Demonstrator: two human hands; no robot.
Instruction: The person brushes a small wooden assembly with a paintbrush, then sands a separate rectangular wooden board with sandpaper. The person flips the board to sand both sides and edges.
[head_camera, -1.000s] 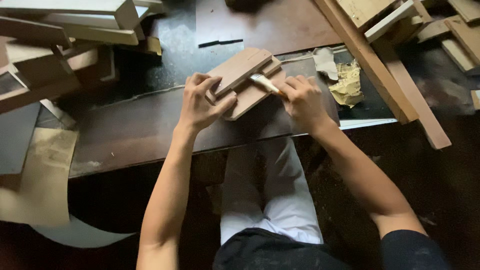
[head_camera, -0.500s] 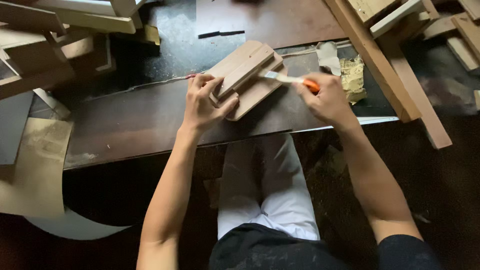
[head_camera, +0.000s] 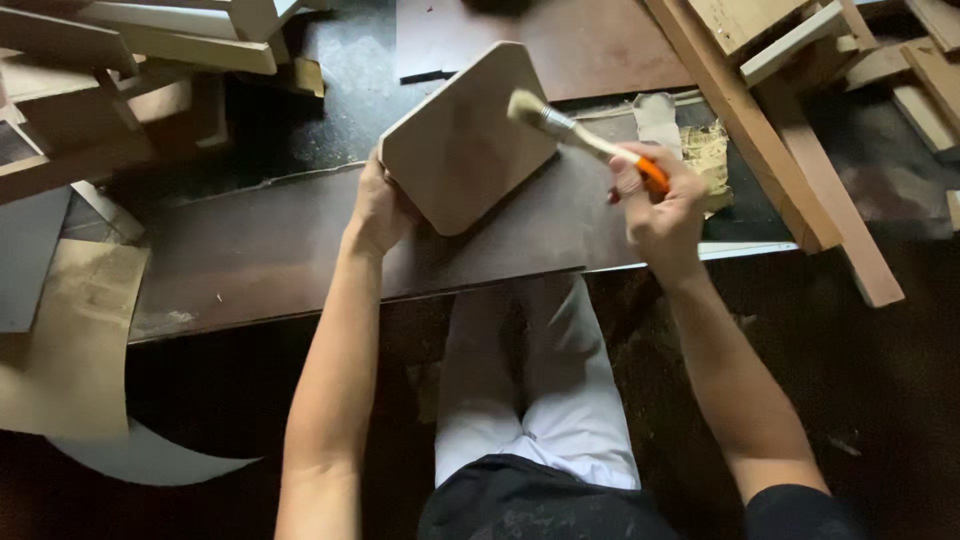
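At about twelve o'clock from where I look down, over the dark desk (head_camera: 300, 270), my left hand (head_camera: 378, 205) props up a pale wooden board (head_camera: 465, 140) with rounded corners. I see it tilted, its lower corner resting on the desk and its flat face turned toward me. Its long axis runs from seven o'clock up to one o'clock. My left fingers are clamped on the board's lower left edge, mostly hidden behind it.

My right hand (head_camera: 660, 200) sits at three o'clock from the board, just beside it, fingers closed around the orange handle of a paintbrush (head_camera: 580, 135). The brush points toward ten o'clock, and its pale bristles lie at the board's upper right edge; touching or just above, I cannot tell. The right hand is the nearer one to that edge, while the left steadies the opposite side.

At one o'clock from my right hand lies a clump of straw-coloured shavings (head_camera: 708, 150) beside a grey scrap (head_camera: 657, 118). Long timber planks (head_camera: 770, 140) cross at two o'clock, and stacked wooden pieces (head_camera: 120, 80) fill the ten o'clock corner. A flat tan cardboard sheet (head_camera: 70, 340) lies at eight o'clock. I see no labels or signs.
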